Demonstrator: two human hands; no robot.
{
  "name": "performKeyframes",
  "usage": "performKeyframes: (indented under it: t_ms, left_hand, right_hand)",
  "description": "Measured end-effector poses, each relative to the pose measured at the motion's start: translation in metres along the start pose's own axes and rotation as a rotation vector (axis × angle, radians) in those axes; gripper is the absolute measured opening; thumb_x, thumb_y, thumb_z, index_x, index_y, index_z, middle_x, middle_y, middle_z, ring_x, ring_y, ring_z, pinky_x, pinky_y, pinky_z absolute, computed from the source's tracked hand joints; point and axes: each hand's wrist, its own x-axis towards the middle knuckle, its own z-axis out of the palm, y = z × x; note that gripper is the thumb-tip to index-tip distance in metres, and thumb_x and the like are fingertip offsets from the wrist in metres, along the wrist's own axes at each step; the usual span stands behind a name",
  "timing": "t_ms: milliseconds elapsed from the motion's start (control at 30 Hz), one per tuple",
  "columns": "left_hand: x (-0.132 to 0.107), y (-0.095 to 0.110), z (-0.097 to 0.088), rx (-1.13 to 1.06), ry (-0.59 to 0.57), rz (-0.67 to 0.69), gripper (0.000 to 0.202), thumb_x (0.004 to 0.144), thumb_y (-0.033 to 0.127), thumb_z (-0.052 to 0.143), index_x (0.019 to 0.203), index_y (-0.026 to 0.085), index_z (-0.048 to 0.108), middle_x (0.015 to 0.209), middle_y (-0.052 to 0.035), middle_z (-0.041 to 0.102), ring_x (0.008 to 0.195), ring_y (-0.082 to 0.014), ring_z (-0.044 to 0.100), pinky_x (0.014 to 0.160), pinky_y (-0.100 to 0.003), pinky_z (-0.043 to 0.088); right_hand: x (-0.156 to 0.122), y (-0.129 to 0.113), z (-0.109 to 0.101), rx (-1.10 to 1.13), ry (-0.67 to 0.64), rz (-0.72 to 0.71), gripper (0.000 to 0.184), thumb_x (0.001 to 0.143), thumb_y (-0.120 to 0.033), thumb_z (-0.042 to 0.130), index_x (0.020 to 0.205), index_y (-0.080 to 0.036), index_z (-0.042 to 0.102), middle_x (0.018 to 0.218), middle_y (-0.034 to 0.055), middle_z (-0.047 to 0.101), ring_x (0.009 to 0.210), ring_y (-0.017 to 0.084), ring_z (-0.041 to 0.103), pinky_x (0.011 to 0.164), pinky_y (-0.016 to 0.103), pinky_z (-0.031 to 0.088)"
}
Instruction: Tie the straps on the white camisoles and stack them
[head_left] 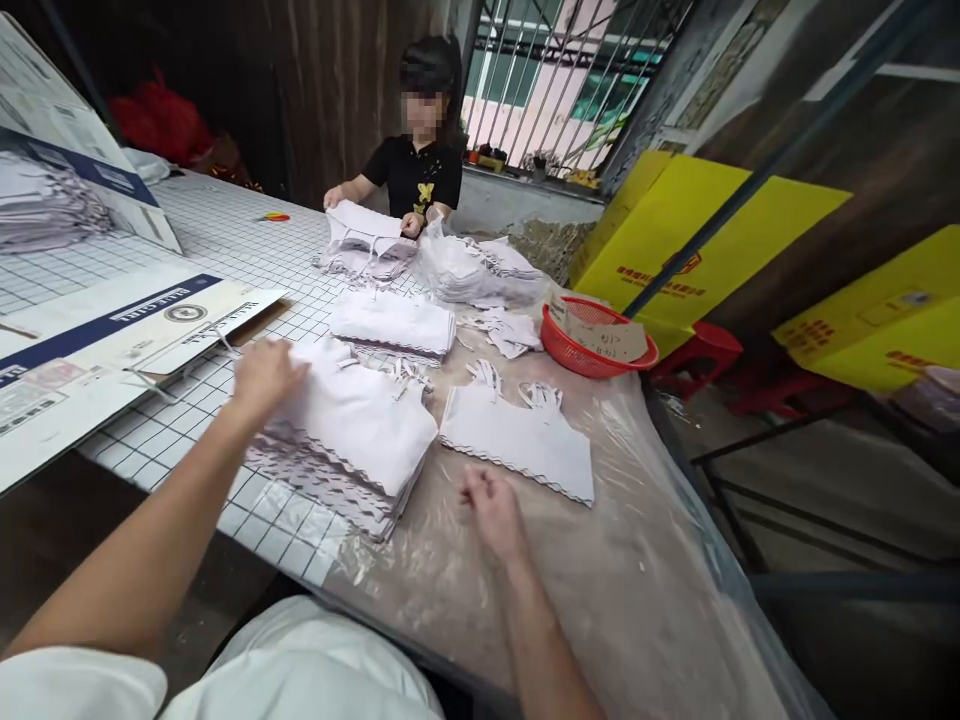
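Observation:
My left hand (268, 380) is at the left end of a thick stack of pale lilac-white fabric garments (360, 410) with scalloped edges. Its fingers are closed on the top garment's edge, and thin straps trail off to its left. My right hand (493, 505) hovers by the lower scalloped edge of a smaller flat pile of the same garments (517, 440), with straps looped at its top. The fingers of that hand are curled together, and nothing shows in them. Another folded garment pile (394, 322) lies behind the big stack.
A co-worker (420, 170) across the table handles a similar garment (365, 222). Nearby are a plastic bag of garments (457, 262) and a red basket (592, 350) holding cardboard. An open carton (135, 330) lies left; yellow boards (697, 240) stand right. Plastic sheeting (637, 580) covers the table's right side.

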Motion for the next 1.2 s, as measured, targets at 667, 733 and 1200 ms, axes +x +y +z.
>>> performKeyframes:
  t_ms: [667,733,1200]
  left_hand:
    - [-0.041,-0.118,0.017,-1.021,-0.245,-0.178,0.055,0.047,0.053,0.083,0.087,0.018,0.070,0.091,-0.0090,0.076,0.087,-0.0300,0.071,0.071,-0.033,0.056]
    - [-0.057,-0.128,0.021,-1.053,-0.336,-0.186,0.058,0.046,0.059,0.082,0.085,0.018,0.072,0.088,-0.0080,0.077,0.083,-0.0293,0.071,0.070,-0.033,0.056]
    - [-0.085,-0.163,0.057,-1.023,-0.526,-0.260,0.058,0.048,0.072,0.079,0.074,0.021,0.072,0.080,-0.0064,0.074,0.079,-0.0252,0.069,0.069,-0.031,0.058]
  right_hand:
    - [-0.047,-0.034,0.079,0.500,-0.144,0.470,0.060,0.045,-0.043,0.094,0.088,-0.018,0.060,0.063,-0.0066,0.059,0.052,0.005,0.045,0.050,0.017,0.035]
    - [-0.056,-0.033,0.073,0.513,-0.215,0.506,0.057,0.047,-0.042,0.094,0.088,-0.017,0.063,0.068,-0.0053,0.061,0.053,0.004,0.043,0.052,0.017,0.037]
    - [-0.078,-0.017,0.071,0.581,-0.267,0.510,0.049,0.057,-0.048,0.088,0.081,-0.019,0.057,0.078,-0.0002,0.068,0.067,0.011,0.057,0.061,0.021,0.042]
